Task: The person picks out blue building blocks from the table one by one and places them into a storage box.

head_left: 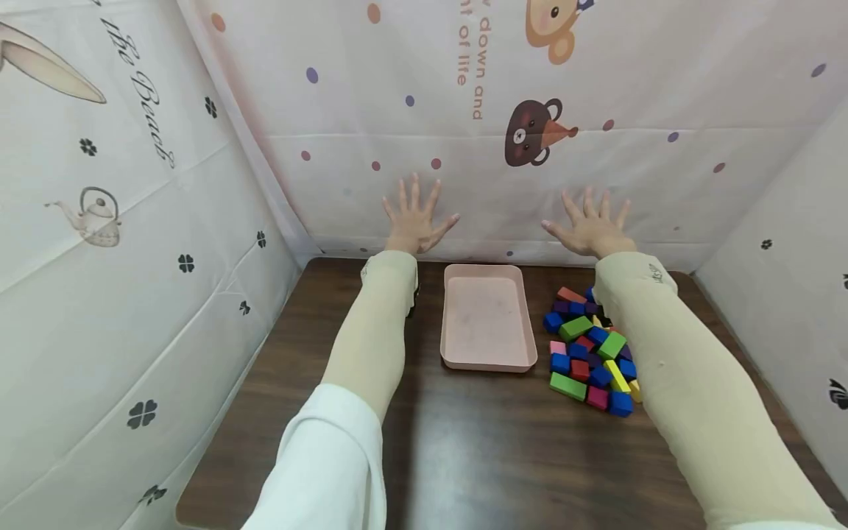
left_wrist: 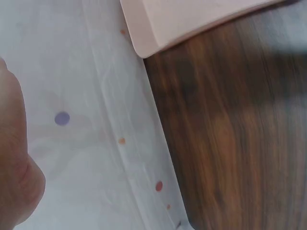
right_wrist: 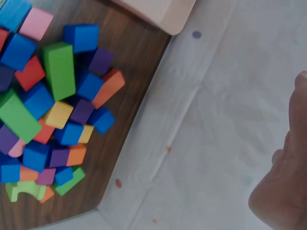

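Observation:
My left hand is stretched forward with its fingers spread, near the printed cloth at the back. Its edge shows at the left of the left wrist view. My right hand also reaches out with splayed fingers and holds nothing; part of it appears at the right of the right wrist view. Between the arms, on the table, lies a shallow pink tray with nothing in it. Right of it is a pile of coloured wooden blocks, partly hidden by my right sleeve; an arch-shaped green block is among them.
The dark wood-grain table meets a hanging printed cloth along its far edge. Patterned cloth also walls off the left side, and a pale one stands at the right.

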Demonstrator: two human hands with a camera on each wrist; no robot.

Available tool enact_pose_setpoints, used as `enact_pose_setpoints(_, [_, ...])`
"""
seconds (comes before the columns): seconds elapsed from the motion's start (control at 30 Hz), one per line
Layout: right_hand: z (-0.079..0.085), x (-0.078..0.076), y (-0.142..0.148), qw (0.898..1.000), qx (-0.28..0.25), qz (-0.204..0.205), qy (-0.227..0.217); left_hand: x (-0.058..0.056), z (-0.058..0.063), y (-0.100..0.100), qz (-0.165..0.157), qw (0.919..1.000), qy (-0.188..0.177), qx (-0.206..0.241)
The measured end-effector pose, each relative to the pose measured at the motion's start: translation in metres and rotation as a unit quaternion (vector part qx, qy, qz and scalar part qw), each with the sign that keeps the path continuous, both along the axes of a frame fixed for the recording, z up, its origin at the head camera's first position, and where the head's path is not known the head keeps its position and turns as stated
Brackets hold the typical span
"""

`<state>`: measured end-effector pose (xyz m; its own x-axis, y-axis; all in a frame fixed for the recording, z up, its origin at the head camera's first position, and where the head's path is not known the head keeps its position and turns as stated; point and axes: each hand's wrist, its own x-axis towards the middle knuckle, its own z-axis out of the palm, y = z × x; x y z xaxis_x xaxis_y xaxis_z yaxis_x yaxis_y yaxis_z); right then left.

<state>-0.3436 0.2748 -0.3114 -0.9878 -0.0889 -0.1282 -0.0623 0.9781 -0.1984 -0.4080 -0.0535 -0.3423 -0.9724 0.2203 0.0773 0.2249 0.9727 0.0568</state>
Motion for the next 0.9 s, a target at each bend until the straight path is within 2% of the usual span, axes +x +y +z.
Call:
enact_pose_setpoints(0.1, [-0.005, 0.002, 0.018, 1.000, -0.004, -0.014, -0.025, 0.000, -0.004, 0.013, -0.027, 0.9994, -0.021, 0.006])
enact_pose_setpoints(0.2, [-0.005, 0.005, 0.028, 0.998, 0.003, -0.032, -0.055, 0.003, -0.006, 0.016, -0.047, 0.9978, -0.047, 0.005])
enact_pose_setpoints(0.33, [0.004, 0.013, 0.028, 0.996, 0.012, -0.040, -0.079, 0.005, -0.015, 0.010, -0.032, 0.9969, -0.071, -0.013])
enact_pose_setpoints(0.47, [0.004, 0.021, 0.027, 0.994, 0.007, -0.033, -0.100, 0.009, -0.035, 0.005, -0.013, 0.9958, -0.090, -0.008])
enact_pose_setpoints(0.57, [-0.007, 0.027, 0.029, 0.992, 0.011, -0.031, -0.118, 0.017, -0.051, 0.008, -0.015, 0.9926, -0.112, 0.047])
enact_pose_setpoints(0.7, [-0.029, 0.028, 0.031, 0.996, 0.024, -0.028, -0.085, 0.029, -0.067, 0.015, -0.001, 0.9821, -0.154, 0.108])
enact_pose_setpoints(0.8, [-0.050, 0.023, 0.027, 0.998, 0.027, -0.019, -0.060, 0.037, -0.077, 0.014, 0.020, 0.9770, -0.184, 0.105])
enact_pose_setpoints(0.9, [-0.071, 0.020, 0.021, 0.997, 0.024, -0.008, -0.075, 0.040, -0.085, 0.011, 0.027, 0.9768, -0.192, 0.091])
